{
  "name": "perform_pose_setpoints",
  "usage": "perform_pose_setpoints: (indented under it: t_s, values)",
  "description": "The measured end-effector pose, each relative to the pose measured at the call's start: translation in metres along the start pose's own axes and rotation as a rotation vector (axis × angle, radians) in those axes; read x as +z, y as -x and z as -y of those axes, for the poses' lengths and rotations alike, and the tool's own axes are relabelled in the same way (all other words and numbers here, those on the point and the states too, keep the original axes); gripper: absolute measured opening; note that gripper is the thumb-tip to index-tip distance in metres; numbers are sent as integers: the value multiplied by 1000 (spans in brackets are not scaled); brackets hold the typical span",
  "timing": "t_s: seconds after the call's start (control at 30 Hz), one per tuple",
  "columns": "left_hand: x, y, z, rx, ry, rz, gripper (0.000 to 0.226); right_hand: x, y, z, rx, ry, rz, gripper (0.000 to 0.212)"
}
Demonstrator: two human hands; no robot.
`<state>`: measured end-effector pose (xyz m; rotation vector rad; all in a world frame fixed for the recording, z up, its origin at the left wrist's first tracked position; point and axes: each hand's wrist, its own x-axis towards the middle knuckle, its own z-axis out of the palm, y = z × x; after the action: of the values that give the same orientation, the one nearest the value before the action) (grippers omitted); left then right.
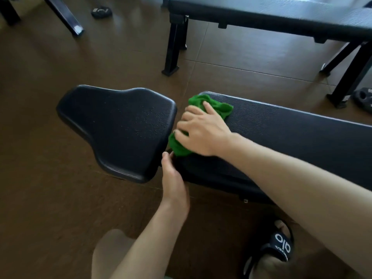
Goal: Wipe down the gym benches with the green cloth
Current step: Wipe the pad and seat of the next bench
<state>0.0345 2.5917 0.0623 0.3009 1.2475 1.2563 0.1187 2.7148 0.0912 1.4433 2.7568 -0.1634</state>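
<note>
Right hand (203, 130) presses green cloth (213, 106) flat, fingers spread, at end edge of long bench pad (298, 133). Left hand (173, 178) fingers reach into gap beside seat pad (120, 125); grip unclear. Second bench (261, 13) beyond likely unwiped; task seems early.

I see brown tiled floor (60, 198) catching soft glare, black frame legs (62, 15) upper left, and small dark objects (101, 11) lying on it.

Crumpled green cloth (216, 106) atop black padded bench (291, 133), at its end
</note>
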Motion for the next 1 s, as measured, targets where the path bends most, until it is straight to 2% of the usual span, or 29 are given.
perform_pose_setpoints:
  t_s: [0.1,0.2,0.37,0.5,0.63,0.83,1.0]
  values:
    - [8,-2,7,27,-123,-101,49,-3,-30,-27,117,-37,25,50]
    - [13,-5,-1,98,-259,-191,38,-5,-35,-47,215,-76,-49,52]
    - [23,-7,-8,156,-350,-265,36,-12,12,-116,612,-85,-38,60]
    - [22,-7,-1,172,-378,-266,38,-5,47,-131,683,-108,-56,59]
    - [19,-6,-6,217,-445,-224,38,-8,34,-113,762,-136,-9,62]
    - [11,-14,-11,204,-558,-164,37,-8,-7,-40,491,-143,33,61]
    - [-4,-19,-27,312,-882,-69,34,-2,39,11,262,-160,2,52]
